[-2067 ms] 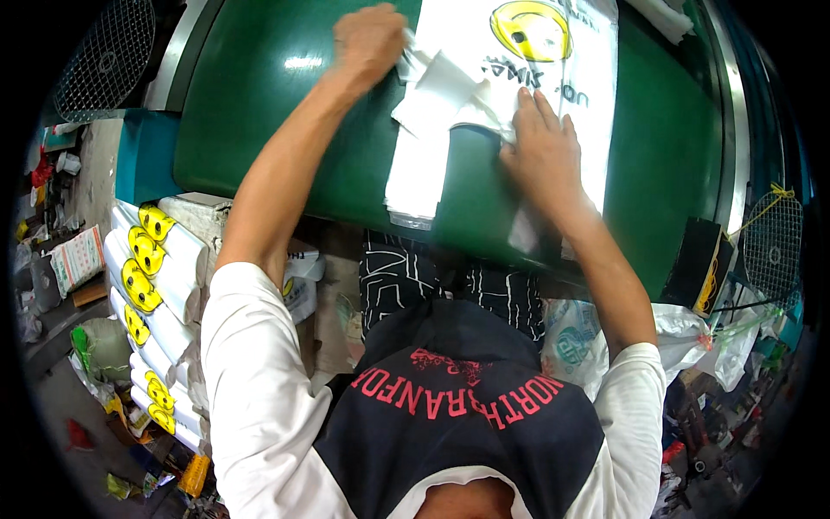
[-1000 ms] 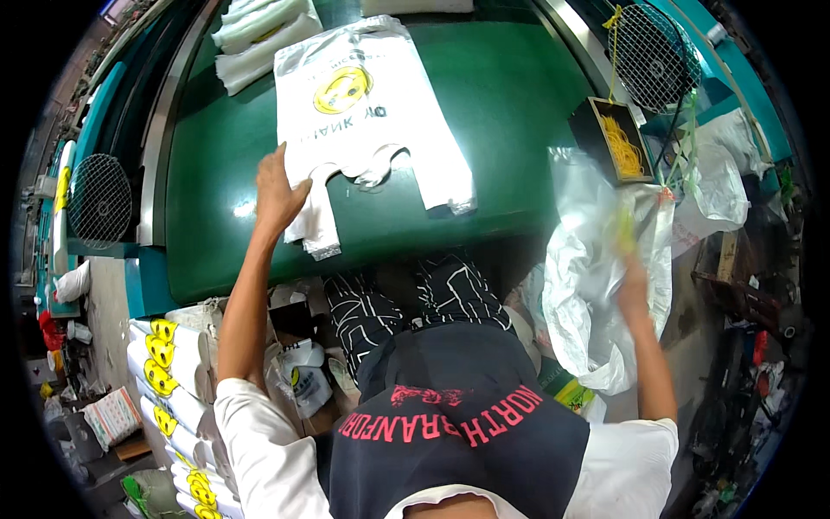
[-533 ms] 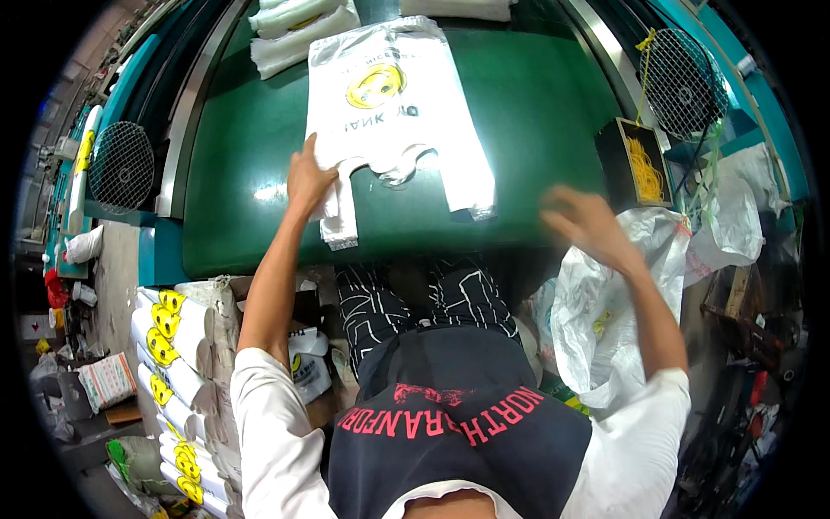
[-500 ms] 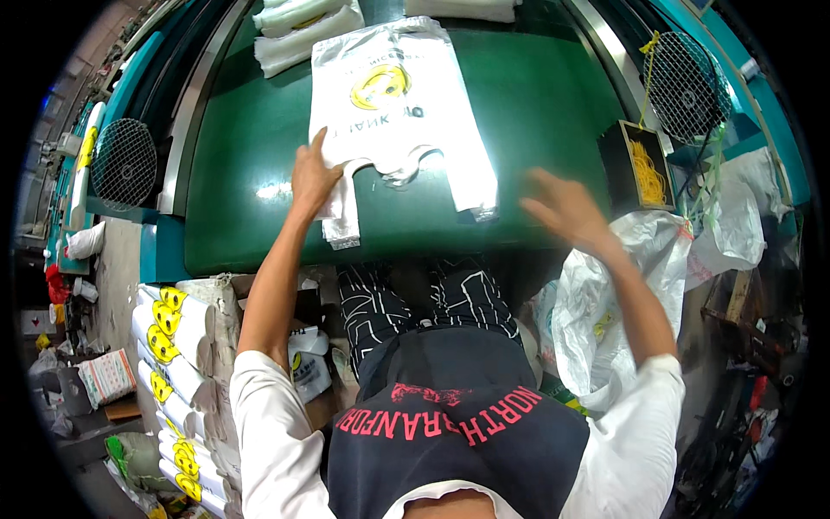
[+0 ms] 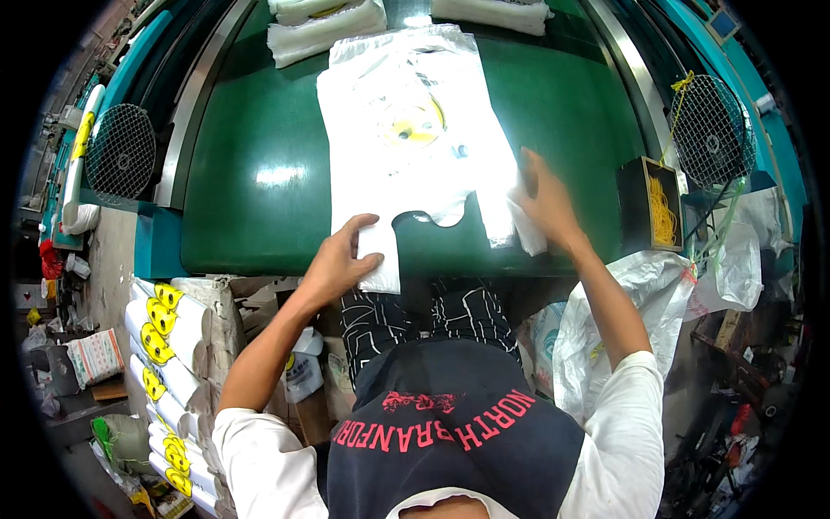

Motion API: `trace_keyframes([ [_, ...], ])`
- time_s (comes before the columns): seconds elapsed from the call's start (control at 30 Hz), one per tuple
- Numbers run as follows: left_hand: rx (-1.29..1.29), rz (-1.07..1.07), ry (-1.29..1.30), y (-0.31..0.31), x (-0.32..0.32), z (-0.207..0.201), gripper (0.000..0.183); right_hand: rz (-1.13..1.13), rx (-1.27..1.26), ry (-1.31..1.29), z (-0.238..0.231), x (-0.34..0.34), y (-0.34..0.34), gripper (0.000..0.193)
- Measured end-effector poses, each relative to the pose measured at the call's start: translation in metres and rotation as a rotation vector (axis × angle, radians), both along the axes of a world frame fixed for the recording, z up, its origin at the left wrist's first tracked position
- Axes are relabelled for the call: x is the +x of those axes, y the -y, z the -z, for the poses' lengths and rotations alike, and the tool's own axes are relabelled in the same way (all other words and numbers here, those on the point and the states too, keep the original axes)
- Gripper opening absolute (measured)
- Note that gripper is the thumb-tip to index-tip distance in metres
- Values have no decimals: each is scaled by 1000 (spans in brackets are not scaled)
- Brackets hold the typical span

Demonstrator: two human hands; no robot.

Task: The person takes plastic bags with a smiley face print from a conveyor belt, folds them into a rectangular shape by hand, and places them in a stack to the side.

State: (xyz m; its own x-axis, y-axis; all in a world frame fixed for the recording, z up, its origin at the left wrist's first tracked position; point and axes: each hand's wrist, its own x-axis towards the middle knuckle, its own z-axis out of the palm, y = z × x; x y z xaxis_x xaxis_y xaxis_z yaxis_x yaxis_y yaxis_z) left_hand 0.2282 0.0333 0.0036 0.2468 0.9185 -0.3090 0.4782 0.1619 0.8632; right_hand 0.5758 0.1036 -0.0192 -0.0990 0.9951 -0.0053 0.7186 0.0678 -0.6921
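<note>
Bare forearms reach forward from bent elbows, the left hand [image 5: 339, 266] spreading thumb and forefinger, the right hand [image 5: 550, 208] farther ahead, turned inward, fingers extended.

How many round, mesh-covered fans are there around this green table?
2. The left fan is beside the left side of the green table; the right fan is off its right side, near the black box. The dark corners could hide others.
</note>
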Motion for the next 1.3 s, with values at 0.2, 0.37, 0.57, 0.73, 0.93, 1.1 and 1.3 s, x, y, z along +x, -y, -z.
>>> trace_keyframes([
  [0.2,40,36,-142,3,-17,7,52,-13,115,67,8,-26,-31,76],
  [0.37,85,-17,-163,13,-9,-1,50,24,41,-81,2,-6,-2,65],
  [0.57,-239,-325,533,-54,26,2,45,-179,-289,-172,-35,-12,-21,41],
  [0.73,544,199,-327,-79,60,30,70,-299,-683,-769,-8,-77,-49,46],
  [0.93,808,416,-886,-63,60,45,77,-713,567,699,6,-53,-33,47],
  [1.1,578,421,-633,-114,41,31,39,-627,323,366,5,-46,-83,28],
  [1.3,996,120,-418,-159,49,8,34,-492,-143,220,25,-67,-177,50],
])
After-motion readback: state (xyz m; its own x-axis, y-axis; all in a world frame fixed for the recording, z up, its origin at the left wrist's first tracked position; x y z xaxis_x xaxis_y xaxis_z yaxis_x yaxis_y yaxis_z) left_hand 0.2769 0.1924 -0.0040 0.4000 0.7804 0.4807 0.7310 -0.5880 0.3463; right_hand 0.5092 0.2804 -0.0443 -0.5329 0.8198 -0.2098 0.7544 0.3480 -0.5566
